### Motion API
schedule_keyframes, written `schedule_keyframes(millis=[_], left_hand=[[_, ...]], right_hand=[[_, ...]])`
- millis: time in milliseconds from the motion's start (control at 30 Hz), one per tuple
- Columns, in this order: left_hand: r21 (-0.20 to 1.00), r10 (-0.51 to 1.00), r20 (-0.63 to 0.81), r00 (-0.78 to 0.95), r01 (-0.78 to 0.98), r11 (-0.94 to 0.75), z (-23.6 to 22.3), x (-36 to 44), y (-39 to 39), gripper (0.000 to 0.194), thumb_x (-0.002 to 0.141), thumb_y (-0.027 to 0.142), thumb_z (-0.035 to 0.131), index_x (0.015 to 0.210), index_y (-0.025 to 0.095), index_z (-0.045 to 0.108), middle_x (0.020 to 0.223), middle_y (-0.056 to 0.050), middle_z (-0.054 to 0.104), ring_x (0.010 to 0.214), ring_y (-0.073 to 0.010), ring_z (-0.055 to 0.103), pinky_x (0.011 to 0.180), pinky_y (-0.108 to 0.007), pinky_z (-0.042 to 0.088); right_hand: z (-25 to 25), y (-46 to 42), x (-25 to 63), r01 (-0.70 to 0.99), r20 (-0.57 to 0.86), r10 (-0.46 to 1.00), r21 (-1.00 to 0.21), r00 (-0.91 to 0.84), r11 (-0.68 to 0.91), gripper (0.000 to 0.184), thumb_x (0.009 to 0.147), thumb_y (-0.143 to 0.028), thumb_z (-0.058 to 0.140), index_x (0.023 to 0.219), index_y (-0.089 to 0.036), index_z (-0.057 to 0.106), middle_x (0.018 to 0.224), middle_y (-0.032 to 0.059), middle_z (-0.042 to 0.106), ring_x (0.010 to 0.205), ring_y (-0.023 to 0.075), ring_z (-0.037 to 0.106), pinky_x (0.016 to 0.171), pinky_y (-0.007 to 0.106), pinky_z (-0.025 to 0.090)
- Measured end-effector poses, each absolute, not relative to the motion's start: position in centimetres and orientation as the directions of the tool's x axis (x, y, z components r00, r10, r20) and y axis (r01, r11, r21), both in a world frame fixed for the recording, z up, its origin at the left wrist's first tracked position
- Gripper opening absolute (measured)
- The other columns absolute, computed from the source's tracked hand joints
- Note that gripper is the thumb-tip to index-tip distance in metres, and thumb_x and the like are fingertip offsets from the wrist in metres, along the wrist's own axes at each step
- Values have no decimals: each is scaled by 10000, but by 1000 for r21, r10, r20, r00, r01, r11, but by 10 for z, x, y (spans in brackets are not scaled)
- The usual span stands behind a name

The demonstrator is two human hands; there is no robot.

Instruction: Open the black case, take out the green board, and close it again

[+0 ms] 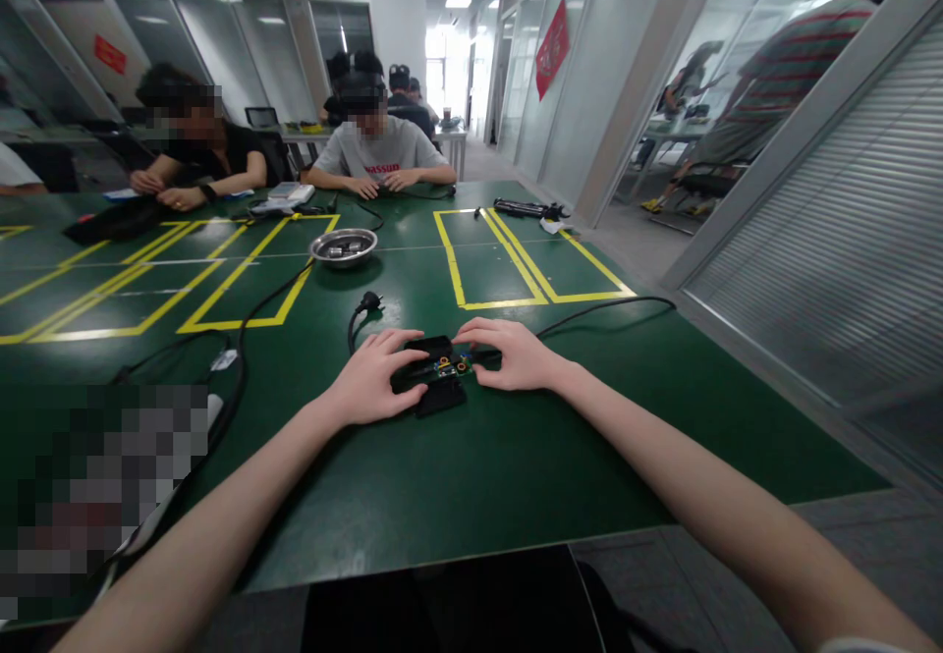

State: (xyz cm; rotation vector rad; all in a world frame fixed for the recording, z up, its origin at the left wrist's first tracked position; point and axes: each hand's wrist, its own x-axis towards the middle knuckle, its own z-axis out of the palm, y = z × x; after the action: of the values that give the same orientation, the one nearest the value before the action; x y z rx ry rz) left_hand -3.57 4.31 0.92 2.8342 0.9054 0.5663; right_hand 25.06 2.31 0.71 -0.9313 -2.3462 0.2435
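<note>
Left hand: half curled, thumb and fingers parted; firm hold or light touch, cannot tell.
Right hand: loosely bent at the circuit board; grip unclear.
Circuit board: between both hands on the desk, edges partly covered.
Black casing piece: nearer side, corner behind left thumb.
Lower left: pixelated, unreadable.

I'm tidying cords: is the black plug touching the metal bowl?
Apart. The head view shows green tabletop between the bowl and the plug, which lies on the bowl's near side, just beyond the left hand.
</note>
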Motion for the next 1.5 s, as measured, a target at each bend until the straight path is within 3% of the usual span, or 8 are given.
schedule_keyframes(millis=[100, 200, 567, 800, 967, 1100, 1300, 1500], left_hand=[[246, 560, 313, 767, 504, -828, 11, -36, 43, 424, 889, 368, 671, 1280, 207, 714, 1428, -140, 640, 1303, -338, 596, 1095, -543, 496], [268, 564, 306, 767, 500, -824, 11, -36, 43, 479, 900, 379, 667, 1348, 209, 674, 1469, -138, 623, 1335, -338, 586, 1117, -546, 488], [285, 626, 319, 711, 558, -779, -1, -39, 51, 575, 939, 569, 649, 1378, 198, 659, 1533, -147, 580, 1409, -334, 554, 1185, -552, 451], [271, 603, 352, 716, 538, -798, 6, -36, 46, 490, 943, 464, 623, 1342, 182, 651, 1492, -161, 590, 1367, -338, 573, 1148, -529, 482], [275, 613, 416, 672, 549, -789, 19, -39, 45, 254, 905, 378, 582, 1039, 177, 659, 1098, -114, 691, 1023, -274, 683, 907, -416, 569], [258, 604, 294, 741, 547, -796, 21, -48, 50, 79, 816, 272, 577, 825, 200, 608, 799, -20, 643, 696, -177, 618, 638, -278, 477], [228, 631, 307, 713, 589, -776, 21, -49, 53, 64, 804, 261, 571, 805, 205, 601, 740, 2, 637, 652, -155, 585, 592, -245, 401], [322, 640, 359, 679, 554, -768, 27, -48, 48, 63, 742, 257, 531, 708, 208, 512, 640, 20, 533, 581, -143, 491, 562, -253, 359]], right_hand=[[12, 30, 268, 639, 408, 695, -286, -593, 714, 249, 769, -223, 733, 1015, -192, 743, 1071, 94, 720, 984, 260, 689, 888, 387, 547], [11, 36, 279, 663, 303, 752, -354, -586, 659, 81, 812, -259, 746, 853, -191, 728, 898, 55, 692, 826, 205, 657, 748, 316, 511], [-2, 34, 260, 585, 341, 763, -496, -549, 642, 143, 867, -219, 729, 760, -175, 645, 702, -17, 577, 628, 123, 494, 623, 252, 366], [-4, 32, 250, 571, 367, 740, -475, -563, 670, 143, 861, -200, 734, 759, -174, 638, 705, -15, 576, 622, 119, 497, 619, 245, 364], [-3, 31, 250, 578, 384, 743, -469, -548, 668, 158, 860, -208, 738, 744, -176, 636, 700, -15, 580, 614, 118, 498, 609, 244, 361], [-4, 32, 251, 573, 399, 741, -470, -540, 671, 161, 857, -204, 738, 736, -177, 635, 701, -13, 587, 610, 116, 500, 606, 243, 366], [-6, 33, 252, 577, 437, 730, -448, -525, 683, 165, 887, -243, 711, 751, -182, 643, 717, -1, 609, 624, 126, 522, 608, 249, 379], [-2, 28, 250, 559, 494, 703, -431, -511, 709, 163, 942, -308, 657, 833, -188, 671, 758, 20, 673, 650, 145, 571, 628, 261, 408]])
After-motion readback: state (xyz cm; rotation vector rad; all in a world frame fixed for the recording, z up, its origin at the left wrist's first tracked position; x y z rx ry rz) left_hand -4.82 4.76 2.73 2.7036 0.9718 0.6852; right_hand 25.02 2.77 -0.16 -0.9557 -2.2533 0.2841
